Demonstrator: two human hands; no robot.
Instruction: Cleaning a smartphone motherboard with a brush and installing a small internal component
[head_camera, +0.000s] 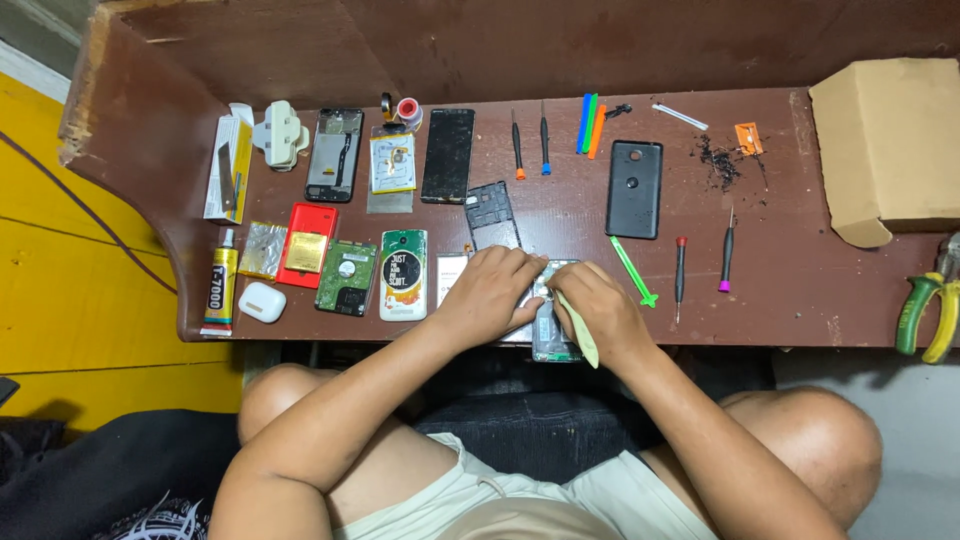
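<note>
Right grip (600, 315) pinches pale pry tool (580, 330); left (490, 290) presses phone (552, 330).

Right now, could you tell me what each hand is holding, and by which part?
The right hand holds a pale flat pry tool around its upper part. The left hand presses flat on an opened phone, steadying it near the table's front edge.
</note>
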